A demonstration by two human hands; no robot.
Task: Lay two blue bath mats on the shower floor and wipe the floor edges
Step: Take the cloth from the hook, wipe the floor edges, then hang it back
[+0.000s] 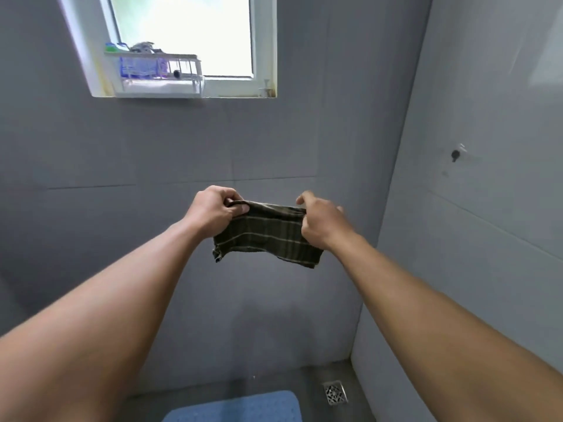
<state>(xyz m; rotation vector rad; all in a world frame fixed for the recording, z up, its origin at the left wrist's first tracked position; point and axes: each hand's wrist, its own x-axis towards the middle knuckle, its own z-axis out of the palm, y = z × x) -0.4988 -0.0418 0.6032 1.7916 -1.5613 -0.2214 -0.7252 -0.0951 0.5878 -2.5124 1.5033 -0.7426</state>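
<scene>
A dark green checked cloth (268, 236) is stretched out in the air at chest height in front of the grey tiled wall. My left hand (213, 210) pinches its upper left corner. My right hand (320, 222) grips its upper right edge, forefinger raised. The cloth hangs folded, with its lower edge loose. Far below, a blue bath mat (240, 406) lies on the grey shower floor, its near part cut off by the frame and partly hidden by my left arm. Only one mat shows.
A metal floor drain (335, 392) sits in the floor's right corner near the mat. A window (189, 35) high on the back wall holds a white rack (158, 74) with bottles. A small dark fitting (455, 154) is on the right wall.
</scene>
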